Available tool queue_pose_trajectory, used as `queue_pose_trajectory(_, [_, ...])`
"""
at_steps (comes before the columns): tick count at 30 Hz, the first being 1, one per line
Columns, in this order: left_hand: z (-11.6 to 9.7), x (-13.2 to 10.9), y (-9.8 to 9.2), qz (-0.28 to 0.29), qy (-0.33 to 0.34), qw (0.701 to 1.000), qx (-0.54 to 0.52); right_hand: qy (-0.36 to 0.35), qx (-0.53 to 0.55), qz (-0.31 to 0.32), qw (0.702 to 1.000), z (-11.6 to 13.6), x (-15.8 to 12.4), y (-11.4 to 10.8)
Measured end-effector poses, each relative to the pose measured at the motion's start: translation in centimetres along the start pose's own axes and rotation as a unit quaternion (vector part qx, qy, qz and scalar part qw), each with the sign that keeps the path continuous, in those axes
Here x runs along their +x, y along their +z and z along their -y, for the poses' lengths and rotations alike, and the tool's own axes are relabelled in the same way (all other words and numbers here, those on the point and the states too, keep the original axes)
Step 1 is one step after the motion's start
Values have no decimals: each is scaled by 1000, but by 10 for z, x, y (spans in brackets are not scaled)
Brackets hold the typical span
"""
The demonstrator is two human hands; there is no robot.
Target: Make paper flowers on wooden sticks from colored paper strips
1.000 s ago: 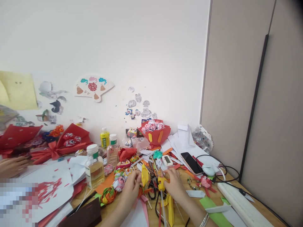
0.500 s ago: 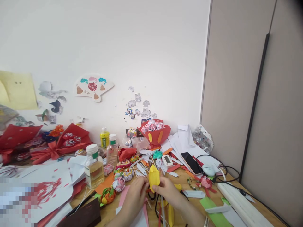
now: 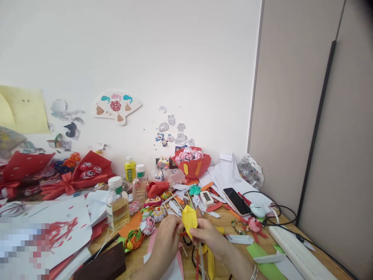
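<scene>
A folded yellow paper piece (image 3: 189, 221) stands between my two hands, above the wooden table. My right hand (image 3: 207, 236) is closed on its lower right side, with the thumb across the front. My left hand (image 3: 169, 234) is at the paper's left edge, its fingers pinched together; what they hold, if anything, is hidden. Below the hands lie a yellow strip (image 3: 211, 264), a pale strip and a dark cable. Pink and white paper sheets lie under my left forearm. A bracelet circles my right wrist.
Bottles (image 3: 117, 204) and paper flowers (image 3: 147, 225) stand left of my hands. Behind are a red bouquet (image 3: 190, 165) and a white timer (image 3: 206, 198). A phone (image 3: 236, 201), cables, green paper (image 3: 264, 258) and a white power strip (image 3: 300, 252) lie right.
The yellow paper has tilted slightly to the left in my hands. The whole view has shifted a little, and both hands keep nearly the same pose.
</scene>
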State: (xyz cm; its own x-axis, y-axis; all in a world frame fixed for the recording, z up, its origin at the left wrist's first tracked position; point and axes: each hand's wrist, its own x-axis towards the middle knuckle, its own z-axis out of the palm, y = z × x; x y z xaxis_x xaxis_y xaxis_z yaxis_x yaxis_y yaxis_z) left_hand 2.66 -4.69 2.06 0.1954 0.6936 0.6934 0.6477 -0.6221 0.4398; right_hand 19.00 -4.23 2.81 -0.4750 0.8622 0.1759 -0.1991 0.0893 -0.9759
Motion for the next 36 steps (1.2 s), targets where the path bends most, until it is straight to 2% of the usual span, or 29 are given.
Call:
queue_pose_trajectory(5, [5,-2,2,-19,-10,999,-27,9,30,24,999,-1,-2,-1])
queue_pose_trajectory(7, [10,2,-2,-48,-48,997,-43,18,41,22,999,0,-2,-2])
queue_pose_trajectory(9, [16,8,-9,-103,-106,987,-56,20,56,9,998,2,-3,-4])
queue_pose_trajectory(11, [22,13,-15,-114,-132,983,-54,16,84,-6,996,4,-3,-6])
queue_pose_trajectory(14, [28,15,-18,-106,-135,984,-46,10,136,0,991,8,-3,-7])
queue_pose_trajectory(17, [25,12,-14,-60,-94,994,1,12,160,17,987,8,-2,-8])
queue_pose_trajectory(20, [18,10,-12,-5,-14,999,52,22,170,31,985,5,-2,-9])
queue_pose_trajectory(26, [14,8,-12,-21,99,994,40,39,132,66,988,0,-2,-5])
queue_pose_trajectory(32, [13,5,-12,-9,122,990,70,74,96,101,987,-3,-2,-2])
queue_pose_trajectory(36, [9,7,-13,19,132,989,56,79,54,93,991,-5,-2,-3])
